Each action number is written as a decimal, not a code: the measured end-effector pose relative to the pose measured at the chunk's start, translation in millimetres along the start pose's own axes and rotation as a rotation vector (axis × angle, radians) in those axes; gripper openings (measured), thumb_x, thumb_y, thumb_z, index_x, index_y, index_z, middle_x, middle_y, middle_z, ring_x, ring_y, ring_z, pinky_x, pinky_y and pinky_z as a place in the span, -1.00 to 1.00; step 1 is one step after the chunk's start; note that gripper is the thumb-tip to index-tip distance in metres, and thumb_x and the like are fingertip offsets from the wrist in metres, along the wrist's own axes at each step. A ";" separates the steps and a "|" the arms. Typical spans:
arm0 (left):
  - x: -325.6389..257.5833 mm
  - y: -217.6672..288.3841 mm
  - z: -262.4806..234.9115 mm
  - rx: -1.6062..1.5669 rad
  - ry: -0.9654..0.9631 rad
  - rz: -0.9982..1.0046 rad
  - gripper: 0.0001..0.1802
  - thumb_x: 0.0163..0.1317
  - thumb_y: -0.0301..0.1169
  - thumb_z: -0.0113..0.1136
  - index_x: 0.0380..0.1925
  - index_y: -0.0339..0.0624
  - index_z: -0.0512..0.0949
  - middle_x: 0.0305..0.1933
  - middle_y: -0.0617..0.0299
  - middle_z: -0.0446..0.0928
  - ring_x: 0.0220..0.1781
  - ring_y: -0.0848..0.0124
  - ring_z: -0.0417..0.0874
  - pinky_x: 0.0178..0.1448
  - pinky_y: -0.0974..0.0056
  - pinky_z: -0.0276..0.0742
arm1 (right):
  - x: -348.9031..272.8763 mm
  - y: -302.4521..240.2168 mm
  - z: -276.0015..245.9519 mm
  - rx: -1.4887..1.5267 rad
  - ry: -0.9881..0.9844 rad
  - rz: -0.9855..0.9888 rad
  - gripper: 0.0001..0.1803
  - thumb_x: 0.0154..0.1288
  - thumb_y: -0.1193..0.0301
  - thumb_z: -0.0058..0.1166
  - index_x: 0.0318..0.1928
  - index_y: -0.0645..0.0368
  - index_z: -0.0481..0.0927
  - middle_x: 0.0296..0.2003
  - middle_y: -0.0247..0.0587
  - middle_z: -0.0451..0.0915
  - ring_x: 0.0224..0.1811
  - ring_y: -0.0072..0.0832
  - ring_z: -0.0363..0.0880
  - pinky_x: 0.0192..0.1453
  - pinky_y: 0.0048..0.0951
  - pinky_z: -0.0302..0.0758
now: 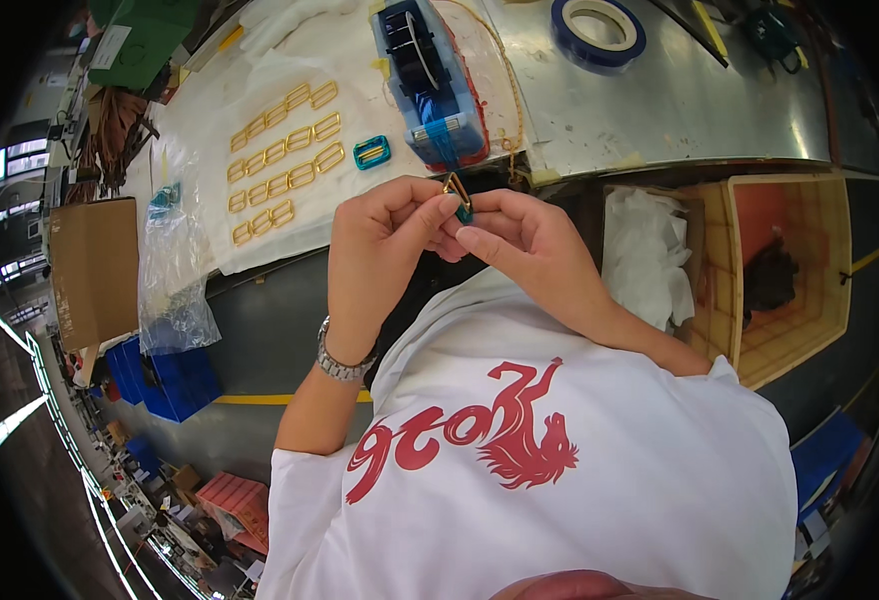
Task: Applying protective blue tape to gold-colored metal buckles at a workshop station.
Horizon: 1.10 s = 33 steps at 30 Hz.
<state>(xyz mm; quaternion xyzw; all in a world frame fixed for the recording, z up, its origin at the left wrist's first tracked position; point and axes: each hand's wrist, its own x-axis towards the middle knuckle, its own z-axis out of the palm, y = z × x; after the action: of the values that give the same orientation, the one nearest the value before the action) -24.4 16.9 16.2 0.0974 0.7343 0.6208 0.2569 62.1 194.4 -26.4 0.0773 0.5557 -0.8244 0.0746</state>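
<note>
White T-shirt (530,480), one, with a red horse print, is filling the lower view; metal-link watch (345,365), one, is encircling the wrist of the left hand (400,215), whose thumb and forefinger are pressing together, clamped on a gold buckle (465,197); this buckle, standing tilted and showing teal-blue at its lower end, is sitting between both hands, just in front of the bench edge; right hand (525,235), fingers bent close together, is meeting the teal-blue end, though whether its fingertips are clamping there cannot be told; tape dispenser (472,110), blue, is standing just beyond the hands, carrying a dark blue tape roll (412,50); teal-blue-covered buckle (372,152), one, is lying left of the dispenser; gold buckles (277,150), four slanting rows, are lying farther left on a white sheet (305,215); wooden crate (738,270), right of the bench, is holding something dark brown, with a white bundle (648,255) resting beside it; blue tape ring (570,45), white-cored, is lying flat on the metal benchtop (680,110); clear plastic bag (175,290) is hanging over the bench's left edge near a cardboard box (95,270); red crates (235,505) are standing well apart, lower left
</note>
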 end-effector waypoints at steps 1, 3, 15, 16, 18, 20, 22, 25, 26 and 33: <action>6.3 4.7 -6.1 0.002 0.000 -0.002 -0.82 0.56 -0.47 0.30 -0.14 -0.44 0.72 -0.34 0.16 0.78 -0.37 0.44 0.83 -0.27 0.42 0.72 | 0.1 1.2 -0.9 0.003 0.000 0.001 -0.58 0.59 0.33 0.29 0.22 0.42 0.61 0.00 -0.08 0.83 0.02 -0.53 0.81 0.14 -0.49 0.68; 16.5 13.7 -15.6 -0.016 -0.148 -0.138 -0.80 0.57 -0.44 0.30 -0.13 -0.42 0.71 -0.35 0.15 0.74 -0.42 0.43 0.79 -0.26 0.36 0.77 | 0.0 2.3 -1.6 -0.096 0.007 0.002 -0.59 0.54 0.39 0.31 0.21 0.44 0.61 -0.03 -0.07 0.83 0.00 -0.50 0.82 0.14 -0.46 0.69; 45.0 18.7 -37.7 -0.178 -0.268 -0.397 -0.73 0.52 -0.31 0.39 -0.29 -0.30 0.70 -0.45 0.26 0.66 -0.57 0.46 0.67 -0.45 0.37 0.66 | 39.7 -3.2 -18.7 -0.151 -0.122 -0.264 -0.40 0.32 0.49 0.47 0.32 0.39 0.59 0.08 -0.04 0.78 0.02 -0.38 0.79 0.26 -0.33 0.70; 47.2 18.3 -38.8 -0.216 -0.285 -0.430 -0.72 0.53 -0.29 0.39 -0.31 -0.28 0.70 -0.47 0.28 0.64 -0.58 0.47 0.65 -0.48 0.38 0.61 | 41.6 -1.9 -19.2 -0.150 -0.122 -0.265 -0.40 0.32 0.49 0.47 0.32 0.39 0.59 0.08 -0.04 0.78 0.02 -0.38 0.79 0.26 -0.33 0.70; 50.4 17.9 -40.1 -0.238 -0.290 -0.457 -0.72 0.52 -0.29 0.39 -0.34 -0.25 0.68 -0.48 0.30 0.62 -0.60 0.49 0.61 -0.51 0.39 0.56 | 44.7 1.7 -19.3 -0.206 -0.119 -0.305 -0.35 0.30 0.42 0.52 0.34 0.35 0.59 0.05 -0.06 0.79 0.01 -0.38 0.79 0.23 -0.34 0.70; 53.1 16.2 -41.6 -0.261 -0.296 -0.485 -0.71 0.52 -0.29 0.39 -0.37 -0.22 0.67 -0.50 0.33 0.59 -0.62 0.51 0.58 -0.54 0.40 0.50 | 44.3 -2.2 -19.7 -0.267 -0.093 -0.313 -0.35 0.29 0.39 0.54 0.33 0.34 0.61 0.02 -0.06 0.79 -0.01 -0.38 0.80 0.21 -0.35 0.71; 55.0 13.5 -43.0 -0.344 -0.298 -0.510 -0.70 0.51 -0.29 0.42 -0.42 -0.16 0.64 -0.51 0.37 0.57 -0.64 0.56 0.49 -0.55 0.41 0.43 | 44.7 -2.7 -19.5 -0.328 -0.066 -0.321 -0.35 0.28 0.37 0.55 0.32 0.32 0.63 0.00 -0.07 0.80 -0.02 -0.38 0.80 0.20 -0.35 0.71; 55.5 19.6 -38.6 -0.384 -0.259 -0.573 -0.74 0.51 -0.30 0.41 -0.39 -0.11 0.63 -0.53 0.42 0.54 -0.65 0.61 0.44 -0.56 0.44 0.40 | 46.6 0.6 -17.4 -0.334 -0.035 -0.360 -0.37 0.28 0.34 0.56 0.29 0.31 0.66 -0.02 -0.07 0.81 -0.05 -0.39 0.80 0.16 -0.36 0.72; 55.6 20.3 -38.5 -0.384 -0.257 -0.572 -0.74 0.51 -0.30 0.41 -0.39 -0.11 0.63 -0.53 0.42 0.54 -0.65 0.61 0.44 -0.56 0.44 0.40 | 46.9 0.7 -16.2 -0.328 -0.020 -0.364 -0.38 0.28 0.33 0.57 0.29 0.31 0.67 -0.03 -0.08 0.81 -0.05 -0.40 0.80 0.15 -0.36 0.72; 55.8 18.4 -35.0 -0.532 -0.218 -0.652 -0.77 0.54 -0.29 0.38 -0.33 -0.05 0.60 -0.54 0.50 0.47 -0.62 0.68 0.39 -0.57 0.49 0.29 | 44.6 -9.7 -4.3 -0.245 0.033 -0.326 -0.55 0.38 0.38 0.49 0.18 0.34 0.72 -0.20 -0.21 0.84 -0.17 -0.56 0.81 -0.01 -0.51 0.70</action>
<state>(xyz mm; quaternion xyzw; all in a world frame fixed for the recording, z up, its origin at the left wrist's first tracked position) -92.4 16.4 23.0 -0.1439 0.5097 0.6608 0.5318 16.7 200.3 -28.6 -0.0099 0.6582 -0.7503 -0.0599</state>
